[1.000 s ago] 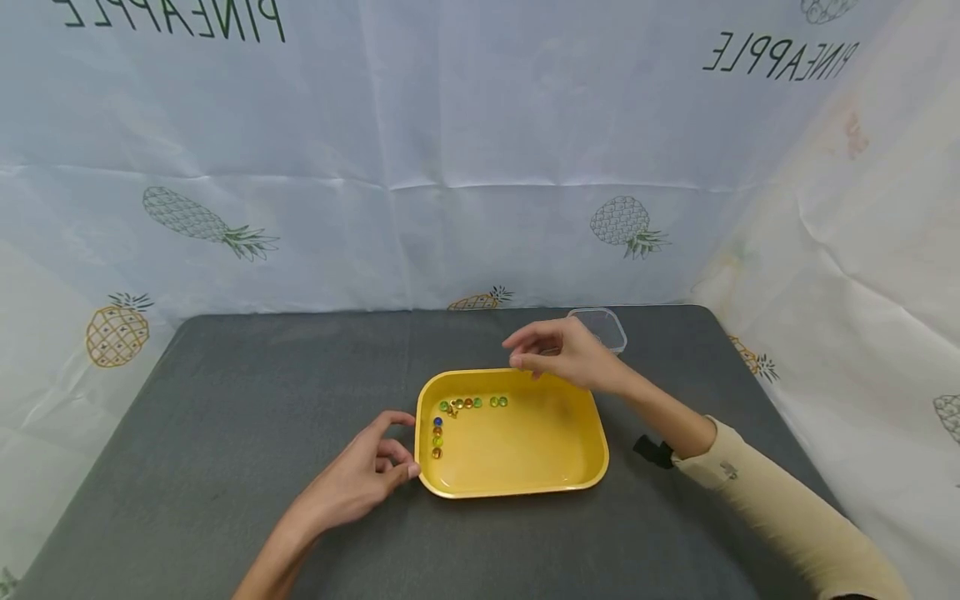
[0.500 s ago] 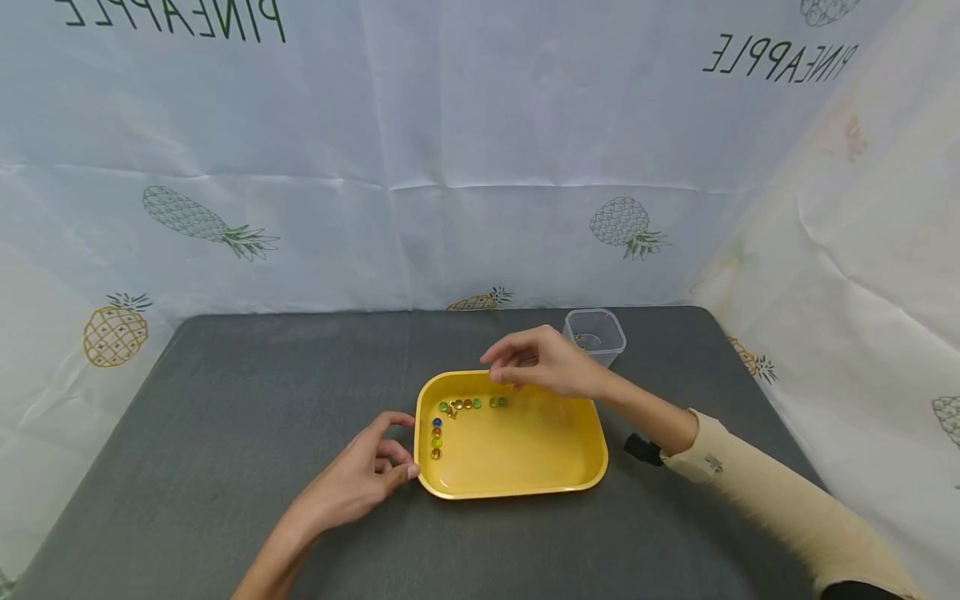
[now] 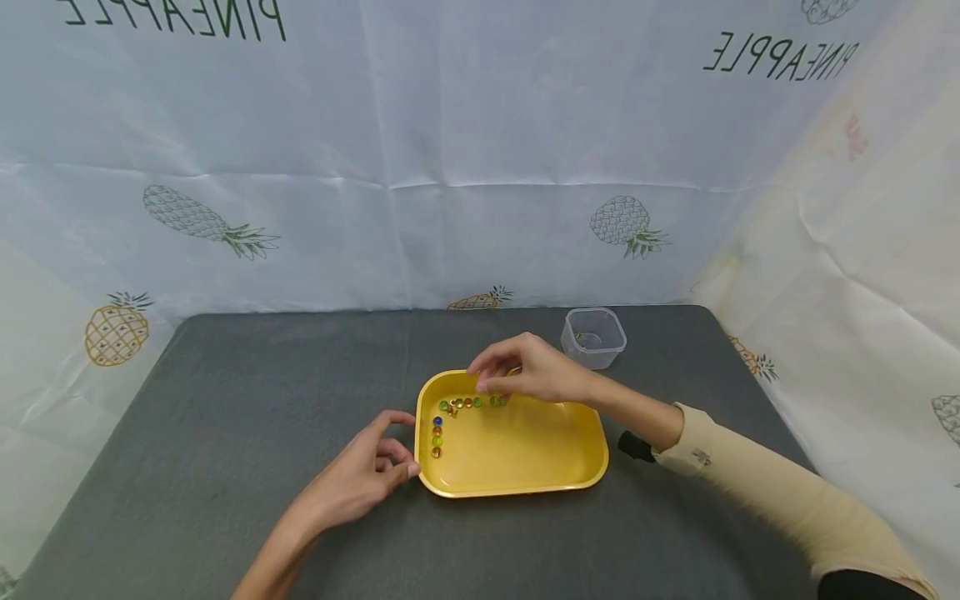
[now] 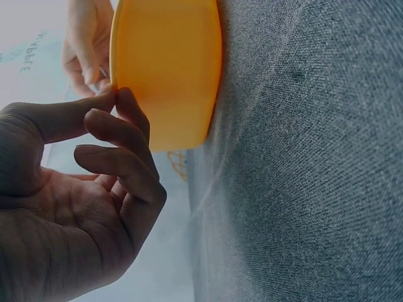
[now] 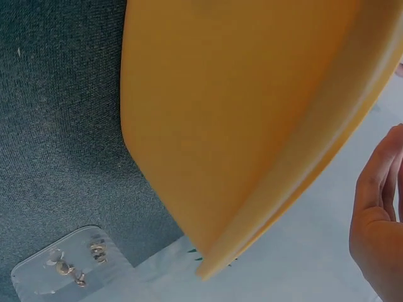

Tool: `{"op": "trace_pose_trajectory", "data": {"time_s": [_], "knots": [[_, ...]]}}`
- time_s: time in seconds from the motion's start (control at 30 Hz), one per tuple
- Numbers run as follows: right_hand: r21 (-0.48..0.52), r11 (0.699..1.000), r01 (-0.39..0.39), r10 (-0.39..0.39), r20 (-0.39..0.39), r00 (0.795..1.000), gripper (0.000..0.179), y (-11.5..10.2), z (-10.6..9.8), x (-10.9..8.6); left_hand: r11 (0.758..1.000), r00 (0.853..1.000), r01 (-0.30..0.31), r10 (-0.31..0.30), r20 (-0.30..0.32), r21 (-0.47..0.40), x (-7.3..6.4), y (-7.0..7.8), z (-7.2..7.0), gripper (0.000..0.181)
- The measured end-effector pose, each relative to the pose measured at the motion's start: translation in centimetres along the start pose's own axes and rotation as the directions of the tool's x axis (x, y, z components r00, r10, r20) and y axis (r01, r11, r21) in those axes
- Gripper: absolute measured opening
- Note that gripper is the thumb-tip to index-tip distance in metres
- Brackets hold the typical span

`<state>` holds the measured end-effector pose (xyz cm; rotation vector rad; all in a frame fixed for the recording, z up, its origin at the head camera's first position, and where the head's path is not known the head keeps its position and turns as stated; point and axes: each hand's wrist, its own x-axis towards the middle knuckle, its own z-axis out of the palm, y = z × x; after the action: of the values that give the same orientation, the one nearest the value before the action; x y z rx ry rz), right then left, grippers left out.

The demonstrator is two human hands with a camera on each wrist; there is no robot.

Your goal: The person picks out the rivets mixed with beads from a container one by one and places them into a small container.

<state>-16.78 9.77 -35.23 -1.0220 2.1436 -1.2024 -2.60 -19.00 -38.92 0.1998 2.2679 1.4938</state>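
A yellow tray (image 3: 517, 454) lies on the grey table, with several glass marbles (image 3: 437, 431) in a column on its left and several more in a row along its far side. A small gold-coloured piece (image 3: 453, 412) sits by the corner of these lines. My left hand (image 3: 367, 475) holds the tray's left edge, thumb and finger at the rim and the others curled. Over the far rim, my right hand (image 3: 532, 371) has its thumb and fingertips together above the row. A small glint shows between them in the left wrist view; its kind is too small to tell.
Behind the tray to the right stands a clear plastic container (image 3: 593, 337). Several small shiny pieces (image 5: 66, 268) lie in it. A white cloth printed with pineapples (image 3: 480, 167) hangs behind the grey table (image 3: 300, 375).
My right hand has moved left and toward me, from beside the container to above the marble row, bringing the container into view. My left hand has stayed on the tray's edge.
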Motion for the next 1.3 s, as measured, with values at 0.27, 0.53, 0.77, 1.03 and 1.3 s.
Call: {"op": "trace_pose_trajectory", "data": {"time_s": [0.27,0.53,0.77,1.03,1.3], "knots": [[0.007,1.000,0.011,-0.011,0.026,1.000,0.031,0.0,0.0,0.3,1.000,1.000,-0.005,0.005,0.003,-0.004,0.0,0.0,0.0,0.061],[0.001,1.000,0.009,-0.009,0.064,0.998,0.030,-0.5,0.4,0.7,1.000,1.000,-0.001,0.001,0.005,-0.009,0.0,0.0,0.0,0.061],[0.022,1.000,-0.013,0.011,0.101,0.995,0.032,-0.3,1.0,1.2,1.000,1.000,0.000,0.000,0.005,-0.001,0.0,0.0,0.0,0.061],[0.013,1.000,-0.006,0.004,0.146,0.989,0.032,0.3,1.4,1.7,1.000,1.000,-0.002,0.002,0.011,-0.006,0.1,0.0,0.0,0.061],[0.011,0.999,-0.045,0.042,0.188,0.981,0.034,0.4,1.9,2.1,1.000,1.000,0.011,-0.011,0.014,-0.009,0.1,-0.1,0.0,0.061]]}}
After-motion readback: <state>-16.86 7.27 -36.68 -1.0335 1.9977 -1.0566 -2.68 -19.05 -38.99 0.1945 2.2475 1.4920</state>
